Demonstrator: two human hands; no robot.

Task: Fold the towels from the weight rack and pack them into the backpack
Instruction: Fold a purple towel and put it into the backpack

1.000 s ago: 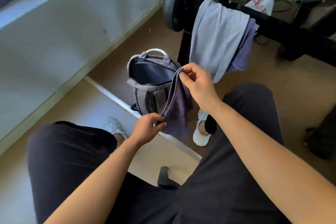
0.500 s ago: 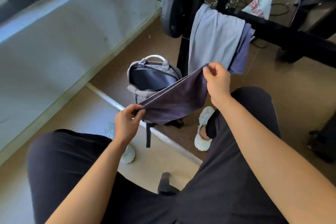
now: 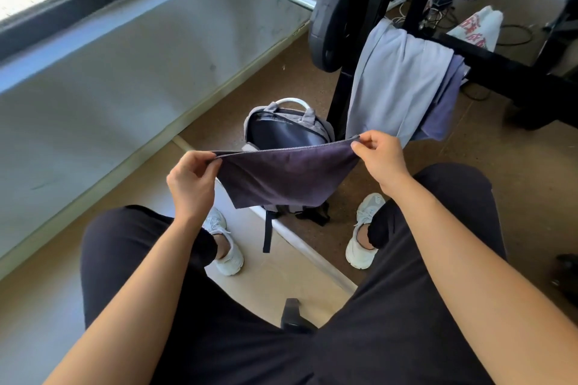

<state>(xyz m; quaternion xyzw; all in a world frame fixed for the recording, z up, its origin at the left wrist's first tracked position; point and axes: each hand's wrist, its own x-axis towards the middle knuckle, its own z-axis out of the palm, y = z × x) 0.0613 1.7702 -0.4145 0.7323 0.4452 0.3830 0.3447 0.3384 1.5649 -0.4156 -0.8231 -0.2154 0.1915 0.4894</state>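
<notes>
Both bare forearms reach forward, the left entering from 7 o'clock, the right from 5 o'clock. The left hand (image 3: pixel 192 184) pinches the dark towel (image 3: pixel 287 180) at its 9 o'clock corner, thumb against curled fingers. The right hand (image 3: pixel 380 159) pinches the 2 o'clock corner, slightly higher. The hands are well apart.

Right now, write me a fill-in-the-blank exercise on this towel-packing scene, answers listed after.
The left hand and the right hand pinch the dark purple towel by its ____ edge.
The grey backpack stands on the floor with its main compartment ____.
The light grey towel hangs over the weight rack, touched by ____ hand.
Missing words: top; open; neither.
</notes>
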